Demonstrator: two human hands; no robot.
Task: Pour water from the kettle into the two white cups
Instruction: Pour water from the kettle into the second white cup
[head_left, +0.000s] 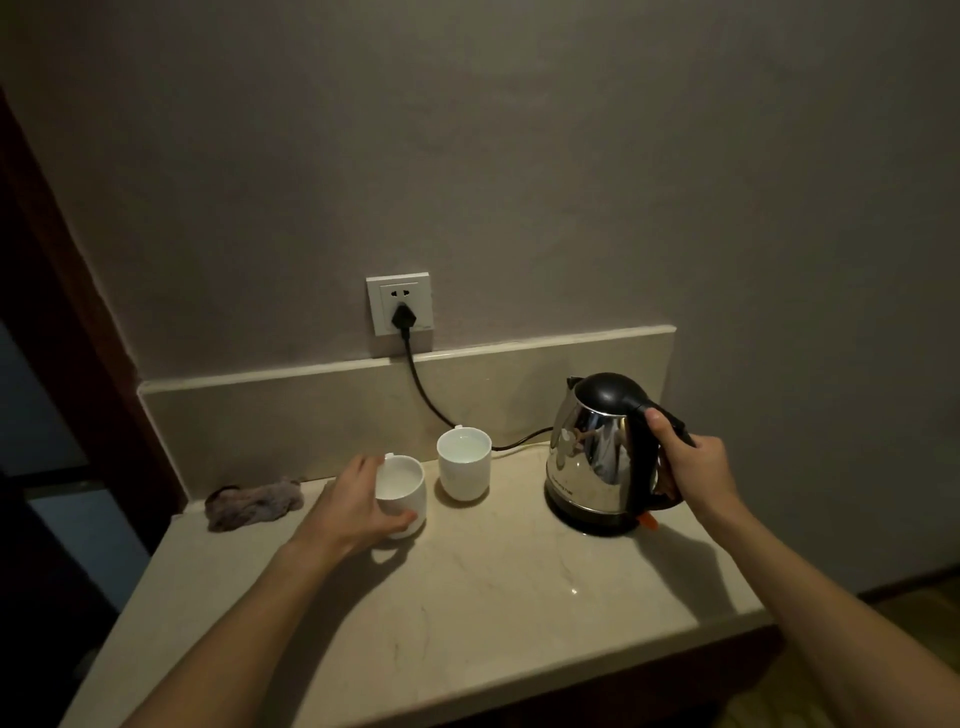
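Observation:
A steel kettle (592, 457) with a black lid and handle stands upright on its base at the right of the stone counter (467, 613). My right hand (691, 467) is closed around the kettle's handle. Two white cups stand left of it. My left hand (358, 506) wraps the near-left cup (402, 491), thumb in front, fingers behind. The far cup (464, 462) stands free, with water visible inside. The near-left cup also seems to hold water.
A black cord (431, 400) runs from a wall socket (400, 310) down behind the cups to the kettle base. A crumpled grey cloth (254, 503) lies at the back left. The counter ends at a wooden frame on the left.

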